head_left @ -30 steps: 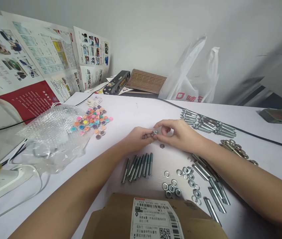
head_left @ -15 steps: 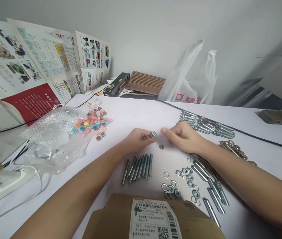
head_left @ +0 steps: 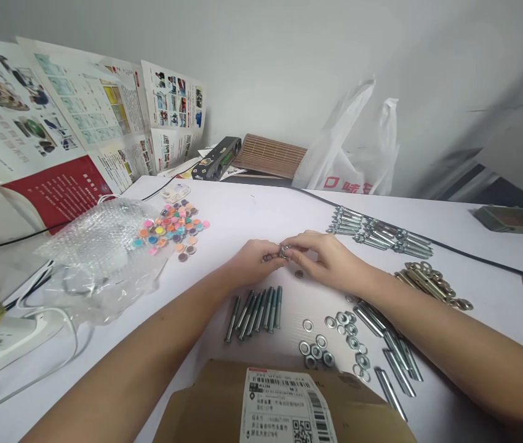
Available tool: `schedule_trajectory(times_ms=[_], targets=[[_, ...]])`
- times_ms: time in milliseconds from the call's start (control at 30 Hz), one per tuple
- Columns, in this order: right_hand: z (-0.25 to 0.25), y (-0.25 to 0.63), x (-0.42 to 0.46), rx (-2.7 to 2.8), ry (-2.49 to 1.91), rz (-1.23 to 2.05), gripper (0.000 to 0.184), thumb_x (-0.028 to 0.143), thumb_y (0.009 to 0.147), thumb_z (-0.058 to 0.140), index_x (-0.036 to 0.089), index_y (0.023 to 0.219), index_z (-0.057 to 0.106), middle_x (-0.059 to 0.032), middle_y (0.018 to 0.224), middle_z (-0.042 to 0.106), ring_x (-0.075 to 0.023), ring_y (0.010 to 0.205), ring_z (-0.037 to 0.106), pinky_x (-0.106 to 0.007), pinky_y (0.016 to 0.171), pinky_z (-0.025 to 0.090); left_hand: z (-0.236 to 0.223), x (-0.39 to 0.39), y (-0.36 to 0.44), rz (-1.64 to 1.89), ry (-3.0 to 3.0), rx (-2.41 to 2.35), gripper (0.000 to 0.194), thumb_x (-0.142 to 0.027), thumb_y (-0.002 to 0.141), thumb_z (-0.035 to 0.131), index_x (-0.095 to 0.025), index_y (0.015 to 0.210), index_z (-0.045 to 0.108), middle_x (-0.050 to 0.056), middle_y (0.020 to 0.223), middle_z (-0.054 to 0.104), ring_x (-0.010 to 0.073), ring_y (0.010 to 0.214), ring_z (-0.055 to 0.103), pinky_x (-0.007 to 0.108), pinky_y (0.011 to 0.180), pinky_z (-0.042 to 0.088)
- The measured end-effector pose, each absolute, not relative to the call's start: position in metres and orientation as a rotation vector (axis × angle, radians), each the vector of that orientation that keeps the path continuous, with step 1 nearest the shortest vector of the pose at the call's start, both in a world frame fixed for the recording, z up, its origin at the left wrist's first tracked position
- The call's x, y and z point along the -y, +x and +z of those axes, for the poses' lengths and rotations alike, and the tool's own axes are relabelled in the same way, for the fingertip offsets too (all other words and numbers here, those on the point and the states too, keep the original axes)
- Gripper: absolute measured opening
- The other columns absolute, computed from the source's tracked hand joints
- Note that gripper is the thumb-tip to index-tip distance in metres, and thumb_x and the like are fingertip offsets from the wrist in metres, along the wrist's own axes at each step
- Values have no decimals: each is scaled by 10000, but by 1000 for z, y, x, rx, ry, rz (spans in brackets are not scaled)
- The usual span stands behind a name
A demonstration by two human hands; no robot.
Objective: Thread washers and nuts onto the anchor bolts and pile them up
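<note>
My left hand [head_left: 256, 261] is closed around a metal bolt, mostly hidden by the fingers, with a silver nut [head_left: 284, 251] showing at its end. The thumb and fingers of my right hand [head_left: 328, 259] pinch that nut from the other side, so both hands meet. Just below the right fingers, a single loose nut [head_left: 299, 274] lies on the white table [head_left: 252, 209]. Nearer to me, several long bolts [head_left: 256, 312] lie side by side below my left hand. Loose washers [head_left: 307, 325] and nuts [head_left: 328, 359] are scattered below my right hand, beside metal sleeves [head_left: 399, 372].
A cardboard box [head_left: 197, 406] stands at the front edge. Assembled bolts [head_left: 376, 234] lie in rows at the back right, near brass-coloured hardware [head_left: 427, 283]. Coloured discs [head_left: 176, 224] and bubble wrap [head_left: 99, 246] are on the left. A plastic bag [head_left: 339, 154] stands behind.
My right hand has moved left from beside the bolt, and its fingers now close on the nut at the bolt's end. My left hand has stayed nearly in place.
</note>
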State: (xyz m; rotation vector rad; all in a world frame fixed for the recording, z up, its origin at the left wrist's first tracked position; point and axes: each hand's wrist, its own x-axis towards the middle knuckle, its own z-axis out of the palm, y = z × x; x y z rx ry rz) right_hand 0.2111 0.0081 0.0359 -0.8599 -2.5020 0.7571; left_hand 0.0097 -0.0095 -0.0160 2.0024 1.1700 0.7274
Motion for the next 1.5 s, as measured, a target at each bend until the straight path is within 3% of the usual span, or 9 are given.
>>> schedule_trajectory(times_ms=[267, 467, 900, 1033, 1133, 1200, 1367, 1433, 1500], targets=[[23, 211, -13, 2672, -591, 310, 249, 124, 909, 404, 113, 1068, 595, -118, 930, 583, -222, 894, 461, -369, 814, 438, -19, 9, 12, 742, 2022, -1195, 327, -357, 848, 550, -141, 607, 505, -26, 623, 446, 110, 621, 414, 260, 608, 327], [28, 213, -15, 2750, -522, 362, 280, 60, 845, 447, 104, 1101, 551, -109, 946, 532, -223, 922, 440, -360, 817, 425, -16, 8, 10, 705, 2003, -1147, 321, -352, 831, 566, -141, 594, 521, -16, 602, 474, 116, 621, 432, 262, 609, 346], [29, 216, -20, 2661, -630, 331, 270, 389, 927, 524, 131, 921, 605, -92, 833, 580, -211, 840, 485, -337, 747, 426, -16, 6, 7, 666, 2013, -1072, 388, -398, 845, 566, -142, 571, 465, -49, 565, 330, 91, 583, 330, 241, 573, 295], [31, 221, -18, 2648, -660, 496, 509, 462, 864, 611, 147, 1256, 529, -90, 939, 613, -213, 907, 525, -341, 765, 449, -13, 8, 7, 658, 1986, -1047, 308, -349, 848, 562, -137, 626, 551, -34, 602, 459, 98, 615, 411, 240, 613, 345], [35, 226, -17, 2598, -488, 580, 204, 360, 881, 608, 172, 924, 673, -32, 724, 590, -158, 734, 524, -300, 687, 430, -12, 9, 6, 694, 2021, -1034, 265, -317, 851, 562, -139, 658, 592, -21, 622, 505, 110, 647, 458, 242, 652, 373], [37, 227, -15, 2469, -473, 622, 288, 295, 886, 592, 170, 626, 593, 1, 568, 506, -120, 593, 470, -274, 599, 391, -13, 9, 5, 719, 2044, -1017, 251, -298, 851, 568, -140, 658, 595, -21, 620, 501, 110, 658, 467, 240, 667, 379], [37, 222, -10, 2494, -630, 804, 195, 305, 903, 564, 165, 1027, 619, -31, 826, 654, -142, 777, 575, -286, 705, 437, -16, 8, 4, 725, 2062, -963, 291, -334, 877, 547, -142, 664, 598, -19, 627, 506, 105, 643, 466, 230, 650, 380], [38, 222, -10, 2481, -546, 854, 216, 312, 922, 532, 163, 799, 629, -16, 690, 612, -126, 674, 541, -282, 675, 427, -15, 8, 4, 710, 2064, -981, 274, -332, 873, 548, -145, 684, 611, -15, 638, 521, 111, 663, 479, 229, 666, 386], [39, 226, -11, 2337, -513, 907, 463, 318, 949, 478, 168, 510, 478, 14, 485, 454, -94, 500, 418, -264, 563, 376, -14, 8, 4, 696, 2071, -1003, 257, -313, 860, 559, -144, 672, 605, -16, 629, 507, 114, 673, 476, 231, 673, 384]])
